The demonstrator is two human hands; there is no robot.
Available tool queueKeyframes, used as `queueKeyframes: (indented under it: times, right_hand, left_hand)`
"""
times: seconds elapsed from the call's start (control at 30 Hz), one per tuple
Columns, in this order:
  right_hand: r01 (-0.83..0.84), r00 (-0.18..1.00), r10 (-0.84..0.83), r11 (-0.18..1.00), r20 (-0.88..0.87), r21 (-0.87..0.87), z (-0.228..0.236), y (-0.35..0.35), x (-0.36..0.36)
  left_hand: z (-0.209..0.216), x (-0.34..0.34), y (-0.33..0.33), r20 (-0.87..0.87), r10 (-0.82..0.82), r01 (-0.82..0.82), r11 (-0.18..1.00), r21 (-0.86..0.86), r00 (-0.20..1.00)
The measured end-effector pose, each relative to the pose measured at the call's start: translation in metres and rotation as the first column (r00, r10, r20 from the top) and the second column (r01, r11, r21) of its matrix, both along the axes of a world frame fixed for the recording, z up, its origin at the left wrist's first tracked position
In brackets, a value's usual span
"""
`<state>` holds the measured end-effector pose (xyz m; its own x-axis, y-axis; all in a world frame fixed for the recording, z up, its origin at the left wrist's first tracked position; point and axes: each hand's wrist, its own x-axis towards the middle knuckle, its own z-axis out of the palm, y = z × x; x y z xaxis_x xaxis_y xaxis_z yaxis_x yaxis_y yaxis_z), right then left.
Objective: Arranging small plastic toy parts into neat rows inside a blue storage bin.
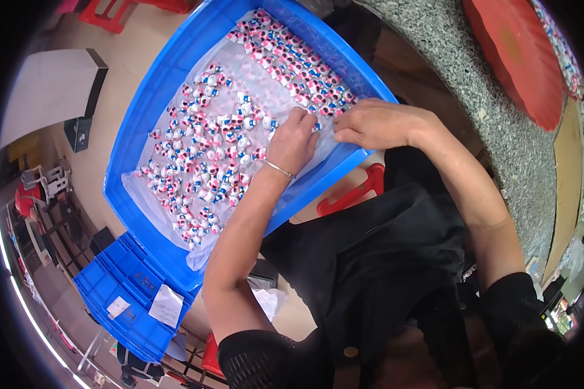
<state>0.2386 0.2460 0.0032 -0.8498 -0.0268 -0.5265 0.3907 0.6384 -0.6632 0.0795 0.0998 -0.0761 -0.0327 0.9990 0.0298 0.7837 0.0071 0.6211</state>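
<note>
A blue plastic crate [156,81] lined with clear plastic film [253,87] holds many small figurines [204,139], white with pink, blue and black parts. Some stand in close rows along the far right side [298,61]; the others lie loosely heaped on the left. My left hand [293,141], with a thin bangle at the wrist, is over the crate's near right part, its fingers curled in beside the loose figurines. Close by on the right, my right hand [379,123] bends over the near end of the rows, fingers pressed together. Whatever is between the fingers of either hand is hidden.
A speckled stone counter [461,48] curves along the right, with a red fluted tray [516,55] on it. At lower left stands another blue crate [120,285] bearing paper labels. A red stool [353,194] shows under the crate, and a grey-white box-like thing [55,91] is at left.
</note>
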Motion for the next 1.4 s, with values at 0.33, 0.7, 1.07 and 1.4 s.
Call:
queueKeyframes:
  times: [0.33, 0.7, 1.07, 1.4]
  right_hand:
    - [0.058, 0.998, -0.058, 0.993, -0.003, 0.106, 0.002, -0.009, 0.01]
    - [0.166, 0.974, -0.152, 0.983, -0.167, 0.073, -0.012, -0.01, 0.016]
    - [0.136, 0.985, -0.128, 0.989, -0.118, 0.063, -0.009, -0.011, -0.001]
    - [0.286, 0.857, -0.266, 0.958, -0.442, -0.022, 0.008, -0.001, 0.007]
  left_hand:
    - [0.009, -0.018, -0.004, 0.21, 0.192, -0.192, 0.981, -0.018, 0.959]
    - [0.022, -0.024, -0.053, -0.371, -0.27, 0.202, 0.956, -0.214, 0.889]
    - [0.036, -0.03, -0.042, 0.141, -0.013, 0.044, 0.976, -0.214, 0.99]
    - [-0.003, 0.019, -0.003, 0.553, 0.255, -0.099, 0.95, -0.297, 0.793]
